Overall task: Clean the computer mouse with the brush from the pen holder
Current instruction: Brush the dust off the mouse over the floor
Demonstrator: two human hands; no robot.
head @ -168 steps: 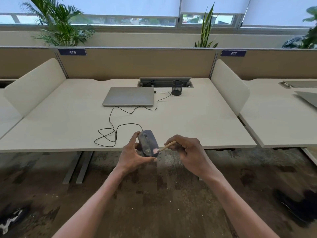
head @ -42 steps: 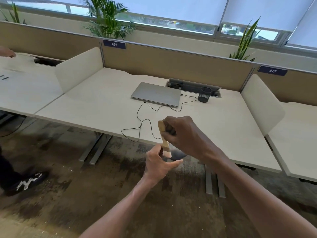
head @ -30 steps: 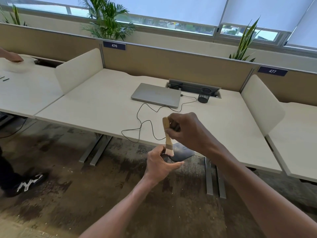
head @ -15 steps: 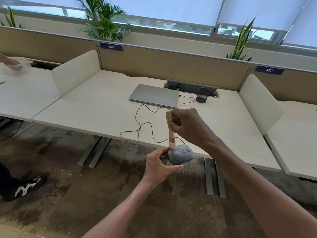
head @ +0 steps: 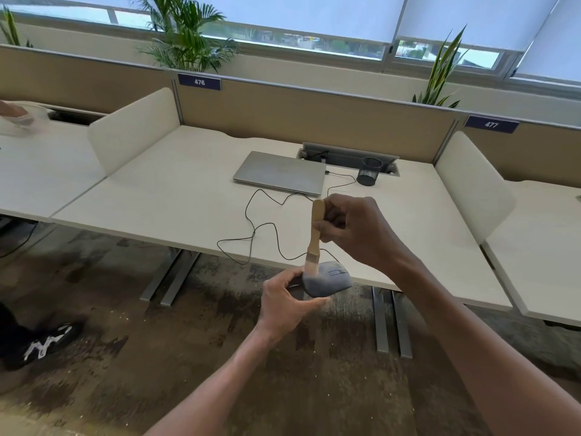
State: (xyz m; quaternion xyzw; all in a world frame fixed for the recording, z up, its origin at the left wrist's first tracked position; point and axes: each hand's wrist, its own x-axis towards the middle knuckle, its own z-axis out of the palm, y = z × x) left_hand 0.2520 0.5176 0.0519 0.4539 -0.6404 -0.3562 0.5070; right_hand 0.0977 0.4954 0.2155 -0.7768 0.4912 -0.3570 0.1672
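The left hand (head: 287, 305) is curled around the rear end of the small grey, rounded plastic computer mouse (head: 328, 278), thumb underneath and fingers wrapped over the far side, holding it in the air just off the near edge of the pale wooden desk (head: 176, 196). The right hand (head: 355, 229), directly above it, pinches the light wooden handle of the small flat paint-style brush (head: 314, 239) between thumb and bent fingers. The brush stands nearly upright with its pale bristles down on the mouse's rear hump, next to the left fingers. The bristle tips are blurred, so how firmly they press is hard to judge.

A thin black cable (head: 251, 234) runs from the mouse's front, loops over the desk beyond the hands and leads to the closed silver laptop (head: 279, 173) farther back. To the right of the laptop stands the black mesh pen holder (head: 369, 176), with nothing visible in it.

The risks from here sit mostly in the grip and the cable. The mouse is held by one end only, over bare floor, so a hard downward stroke could lever it out of the left fingers. Pulling the mouse further from the desk would take up the cable's slack and could tug the laptop or its plug. Brushing toward the left fingers would only push dust onto them.
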